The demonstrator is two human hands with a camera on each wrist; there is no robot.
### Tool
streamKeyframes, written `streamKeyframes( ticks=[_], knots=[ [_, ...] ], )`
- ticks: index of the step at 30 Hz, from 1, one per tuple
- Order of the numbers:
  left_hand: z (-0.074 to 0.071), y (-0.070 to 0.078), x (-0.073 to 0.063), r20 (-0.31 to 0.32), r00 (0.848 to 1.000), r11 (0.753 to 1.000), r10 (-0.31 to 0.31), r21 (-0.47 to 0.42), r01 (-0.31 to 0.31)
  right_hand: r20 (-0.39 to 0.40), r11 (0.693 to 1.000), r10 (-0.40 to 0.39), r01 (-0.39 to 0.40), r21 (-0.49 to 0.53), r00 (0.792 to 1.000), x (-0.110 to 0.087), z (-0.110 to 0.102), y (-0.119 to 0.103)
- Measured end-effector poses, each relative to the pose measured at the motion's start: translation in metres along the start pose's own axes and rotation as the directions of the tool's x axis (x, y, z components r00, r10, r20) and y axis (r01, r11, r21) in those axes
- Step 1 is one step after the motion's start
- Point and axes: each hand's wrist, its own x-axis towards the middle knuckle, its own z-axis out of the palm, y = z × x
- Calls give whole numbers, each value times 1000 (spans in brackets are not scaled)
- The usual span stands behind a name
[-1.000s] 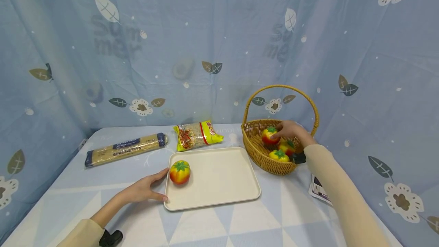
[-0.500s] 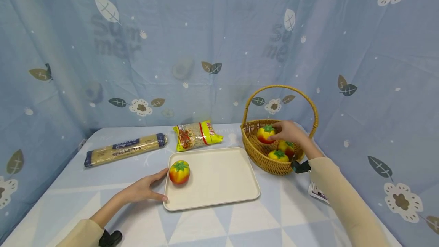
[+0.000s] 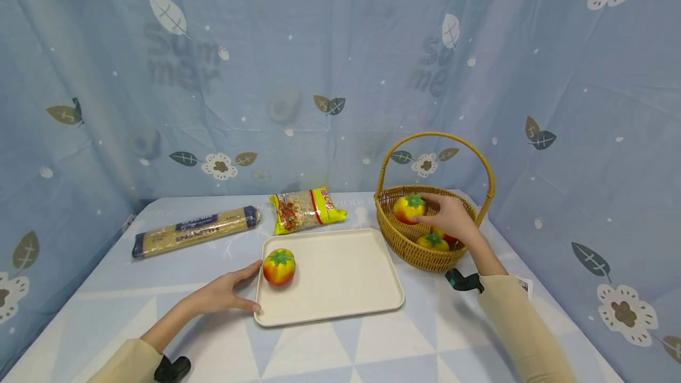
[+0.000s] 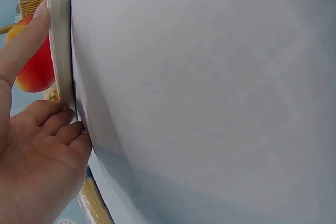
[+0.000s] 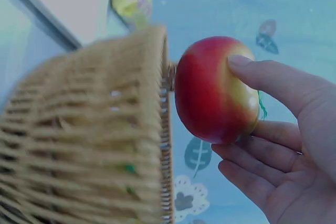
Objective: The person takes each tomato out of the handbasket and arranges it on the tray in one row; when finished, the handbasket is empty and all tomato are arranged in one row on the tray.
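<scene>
My right hand [image 3: 449,216] holds a red-and-yellow toy tomato [image 3: 408,210] by its side, thumb against fingers, above the left part of the wicker basket [image 3: 420,253]. In the right wrist view this toy tomato [image 5: 215,90] is beyond the basket's rim, its green top mostly hidden by the hand. Two more toy tomatoes lie in the basket: a front one [image 3: 433,242] and one partly covered by my wrist. My left hand [image 3: 220,294] rests along the left edge of the cream tray [image 3: 340,276], thumb and fingers spread apart on its rim. One toy tomato [image 3: 279,267] sits at the tray's left end.
Behind the tray lies a yellow noodle bag [image 3: 305,210]. A long spaghetti pack [image 3: 195,232] lies at the back left. The basket's tall handle [image 3: 436,133] arches over it. A printed card [image 3: 525,286] is partly under the right sleeve. A patterned curtain [image 3: 340,105] hangs behind the table.
My right hand has lifted the toy tomato slightly and moved it left within the basket's outline, while the right forearm swung lower and leftward. The left hand and tray have stayed still.
</scene>
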Motion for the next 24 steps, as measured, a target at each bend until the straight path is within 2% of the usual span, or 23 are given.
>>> streamKeyframes(
  ticks=[5, 12, 15, 24],
  knots=[
    [0, 0, 0, -3, 1000, 1000, -8, 9, 8, -53, 998, -60, 61, 25, 997, -10, 9, -12],
    [0, 0, 0, -7, 1000, 1000, 3, 22, -2, -110, 991, -97, 106, 79, 989, -19, 17, -33],
    [0, 1, -1, -6, 1000, 1000, 4, 25, -4, -133, 989, -122, 132, 68, 984, -22, 21, -42],
    [0, 0, -1, 0, 1000, 1000, 7, 12, -7, -117, 973, -218, 226, 58, 969, -26, 42, -61]
  ],
)
